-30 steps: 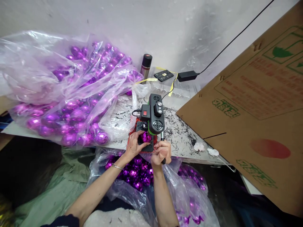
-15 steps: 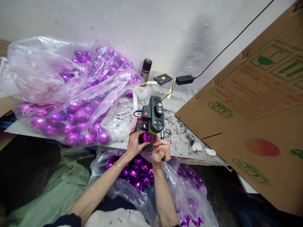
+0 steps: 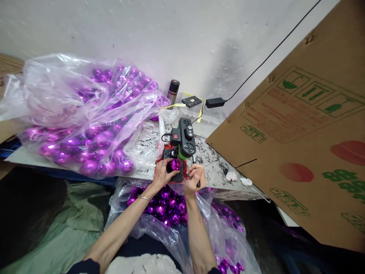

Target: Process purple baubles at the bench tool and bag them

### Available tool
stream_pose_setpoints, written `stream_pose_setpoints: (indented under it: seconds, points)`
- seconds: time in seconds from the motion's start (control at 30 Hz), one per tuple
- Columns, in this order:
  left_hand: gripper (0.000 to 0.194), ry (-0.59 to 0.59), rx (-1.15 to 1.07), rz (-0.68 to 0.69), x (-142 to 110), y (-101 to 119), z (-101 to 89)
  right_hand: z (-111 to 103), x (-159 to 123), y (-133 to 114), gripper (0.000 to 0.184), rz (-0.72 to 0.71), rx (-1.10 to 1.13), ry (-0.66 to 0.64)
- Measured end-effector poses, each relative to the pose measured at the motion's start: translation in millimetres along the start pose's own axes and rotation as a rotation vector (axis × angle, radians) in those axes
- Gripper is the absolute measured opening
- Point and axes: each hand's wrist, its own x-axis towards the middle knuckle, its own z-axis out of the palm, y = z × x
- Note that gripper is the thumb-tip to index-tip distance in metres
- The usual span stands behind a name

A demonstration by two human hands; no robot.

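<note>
As our left grip pinches one purple ball over the base of the black machine and our right grip curls round its lever, we judge this piece part-done, but which balls in the lower bag and upper bag are finished we cannot tell

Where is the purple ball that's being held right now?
In the head view, the purple ball sits just below centre, between thumb and fingers of the left hand, beside the near end of the black machine.
</note>
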Motion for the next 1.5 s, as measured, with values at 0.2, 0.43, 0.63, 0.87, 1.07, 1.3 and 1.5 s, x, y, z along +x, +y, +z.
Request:
stream_pose_setpoints:
  seconds: [0.2,0.43,0.63,0.87,1.07,1.3,1.5]
  points:
    - [0.057,-0.038,-0.054,0.059,-38,10,-26.4,-3,35,-29,0.048,0.175,-0.062,-0.055]
    - [0.042,-0.372,0.027,0.265,-78,30,-88.6,-7,11,-16,0.045,0.086,-0.037,-0.049]
    - [0.037,-0.276,0.356,-0.139,67,19,-117.2,-5,10,-13,0.045,0.035,-0.070,-0.036]
    - [0.039,-0.216,0.755,-0.318,131,-1,-149.6,-2,12,-16,0.043,0.010,-0.037,-0.030]
    - [0.057,-0.150,0.712,-0.268,148,-11,-189.0,0,13,-17,0.044,-0.007,-0.003,-0.026]
    - [0.044,-0.144,0.531,-0.325,199,-25,-168.9,0,10,-18,0.042,-0.011,-0.032,-0.031]
    - [0.060,-0.260,0.581,-0.436,199,-32,-136.0,-1,8,-15,0.039,-0.034,-0.043,-0.045]
